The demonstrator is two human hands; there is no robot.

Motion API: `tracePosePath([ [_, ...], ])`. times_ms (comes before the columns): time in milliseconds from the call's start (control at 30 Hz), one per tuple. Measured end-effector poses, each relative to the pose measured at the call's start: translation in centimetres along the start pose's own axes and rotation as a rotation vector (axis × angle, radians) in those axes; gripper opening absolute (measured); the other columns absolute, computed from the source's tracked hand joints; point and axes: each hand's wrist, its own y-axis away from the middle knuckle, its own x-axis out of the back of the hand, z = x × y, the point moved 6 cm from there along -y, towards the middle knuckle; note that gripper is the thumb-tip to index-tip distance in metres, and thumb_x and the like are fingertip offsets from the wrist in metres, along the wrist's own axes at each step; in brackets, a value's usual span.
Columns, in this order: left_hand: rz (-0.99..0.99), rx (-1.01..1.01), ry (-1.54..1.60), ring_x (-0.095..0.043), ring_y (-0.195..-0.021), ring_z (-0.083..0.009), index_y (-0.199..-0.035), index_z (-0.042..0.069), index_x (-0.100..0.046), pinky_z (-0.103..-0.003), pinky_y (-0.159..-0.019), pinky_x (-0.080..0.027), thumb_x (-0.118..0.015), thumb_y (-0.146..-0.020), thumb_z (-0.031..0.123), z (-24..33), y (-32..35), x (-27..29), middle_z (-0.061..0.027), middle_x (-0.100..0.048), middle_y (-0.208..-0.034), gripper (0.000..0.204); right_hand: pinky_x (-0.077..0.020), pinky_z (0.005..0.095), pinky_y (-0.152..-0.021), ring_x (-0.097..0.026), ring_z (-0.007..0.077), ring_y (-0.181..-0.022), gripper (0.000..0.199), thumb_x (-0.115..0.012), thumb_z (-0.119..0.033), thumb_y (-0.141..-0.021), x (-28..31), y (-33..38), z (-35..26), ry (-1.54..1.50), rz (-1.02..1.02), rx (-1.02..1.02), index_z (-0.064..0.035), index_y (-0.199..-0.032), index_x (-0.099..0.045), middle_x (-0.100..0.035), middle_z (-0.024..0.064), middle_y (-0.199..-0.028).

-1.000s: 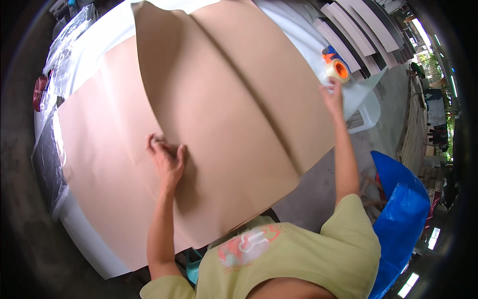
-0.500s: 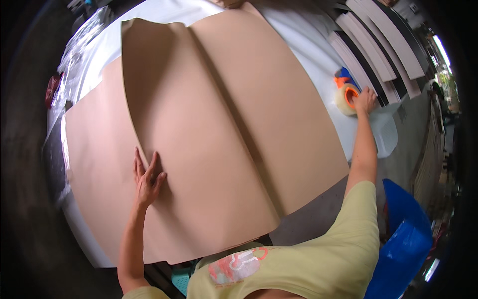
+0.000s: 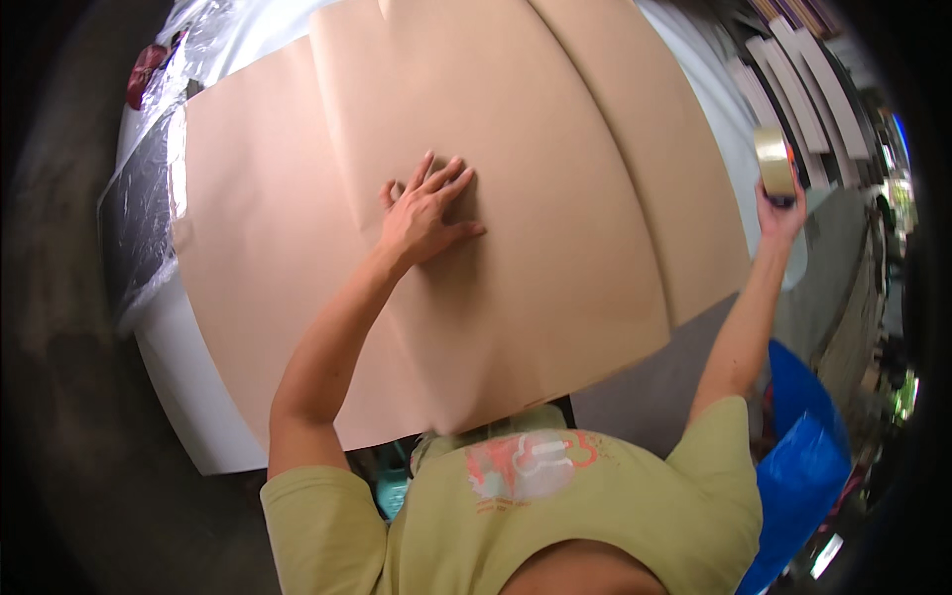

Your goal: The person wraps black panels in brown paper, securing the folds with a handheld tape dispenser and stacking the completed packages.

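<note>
Smooth, matte brown kraft paper (image 3: 555,258) spreads before the person, one long overlapping edge running away and leaning left. The left hand (image 3: 428,218) appears to rest palm down on it, fingers spread apart and holding nothing — nearer the sheet's middle than the right. Beyond the paper's right edge, the right hand (image 3: 781,216) has its grip clamped on a tape dispenser (image 3: 773,162) — its roll glossy, tan, round. Past it stand pale, flat-sided boards (image 3: 808,94).
</note>
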Motion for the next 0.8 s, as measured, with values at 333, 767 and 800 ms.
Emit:
tracePosePath([
  [333, 0.024, -0.130, 0.021, -0.018, -0.139, -0.0205, -0.140, 0.018, -0.034, -0.066, -0.102, -0.010, -0.068, -0.069, 0.054, -0.4, -0.2, -1.1, 0.0008, -0.029, -0.147, 0.087, -0.0234, 0.0447, -0.107, -0.024, 0.0305, -0.129, 0.101, -0.073, -0.014, -0.068, -27.5, 18.9, 25.6, 0.334, 0.033, 0.909, -0.0052, -0.141, -0.004, -0.017, 0.0193, -0.140],
  [767, 0.008, -0.122, 0.613, -0.053, -0.114, -0.0239, -0.132, 0.009, -0.044, -0.038, -0.099, -0.035, -0.073, -0.074, 0.021, -5.1, -5.8, 9.9, -0.0140, -0.050, -0.130, 0.066, -0.0390, 0.0424, -0.093, -0.041, 0.0305, -0.112, 0.088, -0.072, -0.009, -0.071, -27.5, 17.0, 37.5, 0.675, -0.111, 1.005, -0.0020, -0.137, -0.013, -0.030, 0.0213, -0.128],
  [800, 0.455, -0.205, 0.574, -0.051, -0.116, -0.0244, -0.135, 0.006, -0.040, -0.039, -0.100, -0.034, -0.072, -0.076, 0.019, -4.7, -5.9, 15.0, -0.0168, -0.049, -0.132, 0.069, -0.0408, 0.0423, -0.090, -0.043, 0.0308, -0.108, 0.087, -0.072, -0.009, -0.070, -27.7, 17.3, 37.8, 0.714, -0.174, 1.016, -0.0036, -0.137, -0.016, -0.032, 0.0214, -0.126],
])
